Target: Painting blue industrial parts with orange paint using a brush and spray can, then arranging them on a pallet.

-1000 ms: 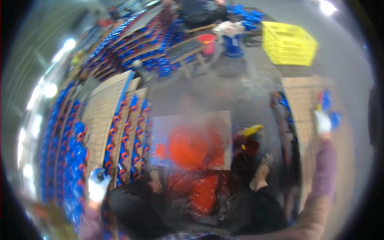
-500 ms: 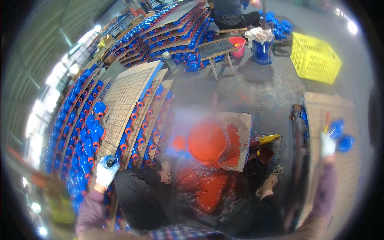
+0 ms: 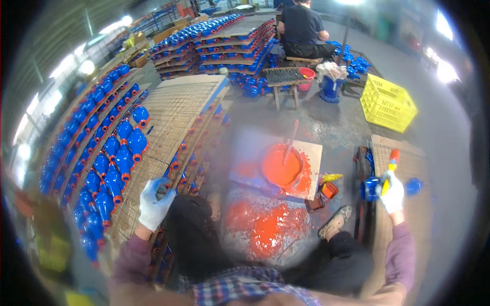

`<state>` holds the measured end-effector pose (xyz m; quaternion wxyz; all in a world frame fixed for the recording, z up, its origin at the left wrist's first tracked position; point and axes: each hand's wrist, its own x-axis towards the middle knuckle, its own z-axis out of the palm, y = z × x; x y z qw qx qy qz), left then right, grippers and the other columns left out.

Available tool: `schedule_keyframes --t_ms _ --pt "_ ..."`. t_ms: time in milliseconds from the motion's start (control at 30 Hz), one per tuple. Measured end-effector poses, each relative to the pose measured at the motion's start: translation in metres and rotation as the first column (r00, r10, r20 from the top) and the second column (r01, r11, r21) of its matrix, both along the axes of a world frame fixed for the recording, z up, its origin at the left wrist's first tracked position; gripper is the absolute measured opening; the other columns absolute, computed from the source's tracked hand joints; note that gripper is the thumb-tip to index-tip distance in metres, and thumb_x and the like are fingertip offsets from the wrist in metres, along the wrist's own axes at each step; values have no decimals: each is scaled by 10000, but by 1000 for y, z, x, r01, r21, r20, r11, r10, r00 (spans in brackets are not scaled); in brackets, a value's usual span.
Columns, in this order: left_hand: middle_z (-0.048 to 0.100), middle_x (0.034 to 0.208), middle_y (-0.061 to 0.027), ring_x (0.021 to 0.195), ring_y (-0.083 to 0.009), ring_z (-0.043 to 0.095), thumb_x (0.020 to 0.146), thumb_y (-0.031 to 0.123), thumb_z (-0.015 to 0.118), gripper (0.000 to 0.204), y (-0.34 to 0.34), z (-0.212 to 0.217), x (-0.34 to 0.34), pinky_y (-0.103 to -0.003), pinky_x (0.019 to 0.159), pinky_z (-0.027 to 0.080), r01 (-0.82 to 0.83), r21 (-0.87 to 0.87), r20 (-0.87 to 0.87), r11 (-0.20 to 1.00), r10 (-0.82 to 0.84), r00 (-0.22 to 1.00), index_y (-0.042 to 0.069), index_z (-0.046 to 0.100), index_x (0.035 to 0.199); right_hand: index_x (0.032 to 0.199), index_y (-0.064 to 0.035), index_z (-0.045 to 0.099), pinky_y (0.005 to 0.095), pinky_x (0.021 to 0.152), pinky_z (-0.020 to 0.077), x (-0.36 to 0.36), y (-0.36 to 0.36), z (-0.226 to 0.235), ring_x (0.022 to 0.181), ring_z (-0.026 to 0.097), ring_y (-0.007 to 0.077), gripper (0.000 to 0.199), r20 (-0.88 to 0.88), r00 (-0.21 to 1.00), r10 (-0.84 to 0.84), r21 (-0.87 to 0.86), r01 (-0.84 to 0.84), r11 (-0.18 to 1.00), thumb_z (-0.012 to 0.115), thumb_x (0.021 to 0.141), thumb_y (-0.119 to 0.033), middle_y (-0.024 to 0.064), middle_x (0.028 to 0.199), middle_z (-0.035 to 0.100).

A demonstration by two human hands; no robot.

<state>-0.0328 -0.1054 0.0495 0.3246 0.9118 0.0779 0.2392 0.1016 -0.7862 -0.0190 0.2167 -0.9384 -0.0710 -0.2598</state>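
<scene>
My right hand [image 3: 392,198], in a white glove, grips a paintbrush [image 3: 392,166] with a yellow handle and orange-red tip pointing away from me. A blue bulbous casting [image 3: 369,188] is beside its fingers; whether they touch it I cannot tell. Another blue casting [image 3: 413,186] lies just right of the hand on the cardboard-topped bench [image 3: 403,245]. My left hand [image 3: 154,206], gloved in white with blue-stained fingers, is curved with thumb and fingers apart, nothing clear between them. It hovers beside the wire-mesh-covered board [image 3: 168,109], near rows of blue castings [image 3: 122,160] with red-orange ends.
Between my feet stands a bucket of orange-red paint [image 3: 282,166] with a stick in it, on a splattered cardboard sheet [image 3: 312,153]. A small paint container [image 3: 329,190] lies nearby. Further off are a yellow crate [image 3: 388,104], a small bench [image 3: 283,76] and a seated person [image 3: 302,28].
My right hand has drawn nearer and left on the bench, the brush now clearly upright in it. My left hand has moved right, its fingers more spread. The whole view has shifted.
</scene>
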Motion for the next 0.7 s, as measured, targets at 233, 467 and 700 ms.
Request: schedule_keyframes --t_ms 233,467,700 --pt "695 1240 -121 1196 -247 626 936 174 693 349 -119 -11 67 -387 1047 470 750 -271 -21 603 -783 622 3 684 1239 916 -68 579 328 765 525 -118 171 134 864 645 157 303 -161 822 546 743 -264 616 835 755 -99 62 894 668" --pt "426 1535 -269 1346 -457 493 847 851 480 1126 -191 -45 15 -578 1172 360 -422 -739 516 -525 -844 148 37 281 1600 959 -89 576 266 694 527 -109 249 162 837 647 113 237 -54 659 750 855 -357 375 784 844 -79 88 949 707" --pt "625 1307 -221 958 -286 673 943 674 488 779 -150 -31 38 -403 799 560 -327 -793 325 -514 -812 485 58 531 1418 1292 -50 542 184 562 502 -80 253 75 690 667 117 421 19 841 540 995 -66 69 560 1060 -400 237 1332 634"
